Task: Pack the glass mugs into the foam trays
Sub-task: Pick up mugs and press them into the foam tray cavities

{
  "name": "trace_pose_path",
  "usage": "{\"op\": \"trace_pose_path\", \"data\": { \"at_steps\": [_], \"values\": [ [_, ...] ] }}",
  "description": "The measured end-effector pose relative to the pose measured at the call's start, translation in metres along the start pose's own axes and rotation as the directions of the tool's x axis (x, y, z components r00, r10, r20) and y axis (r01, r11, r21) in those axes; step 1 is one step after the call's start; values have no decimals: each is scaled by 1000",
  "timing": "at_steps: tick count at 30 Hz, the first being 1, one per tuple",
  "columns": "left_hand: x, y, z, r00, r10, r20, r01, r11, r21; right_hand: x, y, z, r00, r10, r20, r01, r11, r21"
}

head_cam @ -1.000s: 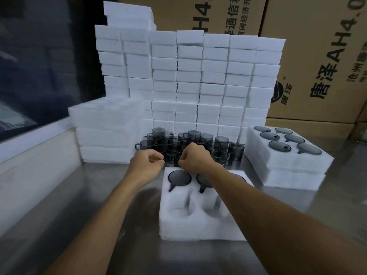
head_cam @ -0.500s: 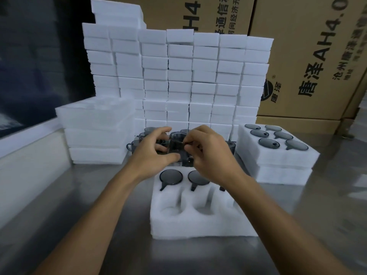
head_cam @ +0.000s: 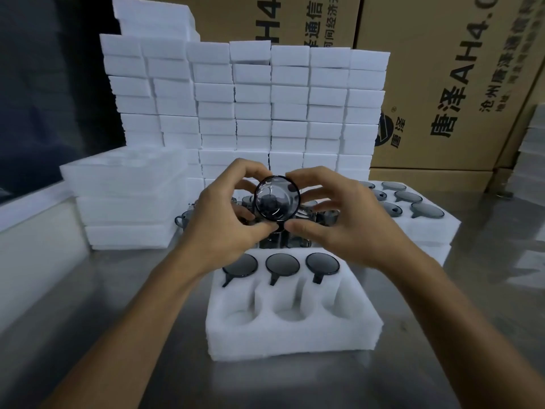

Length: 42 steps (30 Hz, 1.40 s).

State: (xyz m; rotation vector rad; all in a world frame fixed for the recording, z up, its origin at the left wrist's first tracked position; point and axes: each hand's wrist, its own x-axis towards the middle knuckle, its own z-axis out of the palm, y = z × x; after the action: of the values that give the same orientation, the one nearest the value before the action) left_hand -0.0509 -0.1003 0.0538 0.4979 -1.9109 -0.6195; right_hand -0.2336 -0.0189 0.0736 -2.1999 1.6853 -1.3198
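Above the foam tray [head_cam: 295, 335], both hands' curled fingers [head_cam: 253, 169] pinch one glass mug [head_cam: 276, 201] between them.

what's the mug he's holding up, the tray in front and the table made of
Mug: looks like smoky grey tinted glass, glossy; you see through it and it shows bright glints.
Tray: white foam, matte, with a soft fuzzy edge and moulded round pockets.
Table: probably stainless steel, a brushed grey sheen with blurred reflections.
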Motion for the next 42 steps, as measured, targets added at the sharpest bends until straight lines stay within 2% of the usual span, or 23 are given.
{"op": "trace_pose_path", "data": {
  "at_steps": [2, 5, 9, 12, 16, 18, 20, 24, 28, 31, 35, 37, 39, 42],
  "values": [
    [1, 3, -2, 999, -43, 18, 44, 997, -58, 0, -2, -3, 1000, 16, -4, -15, 997, 77],
    [3, 6, -4, 983, -175, 64, 185, 957, -223, 0, -4, -6, 996, 87, -6, -83, 969, 231],
    [2, 8, -4, 925, -334, 182, 376, 875, -304, 1, -4, -4, 985, 174, 4, -168, 946, 277],
    [3, 6, -4, 872, -389, 296, 477, 811, -340, 2, 3, -1, 962, 252, 103, -272, 890, 366],
    [1, 0, -3, 807, -494, 325, 591, 683, -429, 5, 15, 8, 912, 342, 226, -410, 771, 488],
    [0, -3, -3, 800, -510, 316, 600, 685, -412, 4, 20, 14, 908, 338, 249, -419, 769, 483],
    [-1, -5, -5, 808, -511, 293, 588, 730, -348, 4, 22, 18, 912, 346, 219, -410, 779, 474],
    [-2, -6, -6, 815, -536, 220, 575, 796, -192, 3, 22, 23, 943, 324, 76, -327, 860, 392],
    [0, -3, -5, 858, -504, 99, 505, 863, 13, 4, 21, 31, 947, 317, -53, -294, 920, 259],
    [1, -3, -5, 883, -468, 15, 461, 875, 147, 4, 18, 31, 951, 309, -14, -299, 929, 219],
    [0, 0, 0, 923, -384, -22, 373, 879, 297, 1, 14, 33, 958, 283, 44, -286, 932, 223],
    [0, 2, 0, 931, -365, -3, 348, 886, 305, 0, 12, 31, 961, 267, 70, -276, 925, 262],
    [1, 4, -5, 925, -374, 62, 352, 908, 225, -1, 13, 27, 965, 242, 103, -262, 922, 284],
    [2, 8, -22, 881, -370, 295, 365, 928, 76, -2, 14, 17, 961, 203, 186, -256, 908, 332]
  ]
}}
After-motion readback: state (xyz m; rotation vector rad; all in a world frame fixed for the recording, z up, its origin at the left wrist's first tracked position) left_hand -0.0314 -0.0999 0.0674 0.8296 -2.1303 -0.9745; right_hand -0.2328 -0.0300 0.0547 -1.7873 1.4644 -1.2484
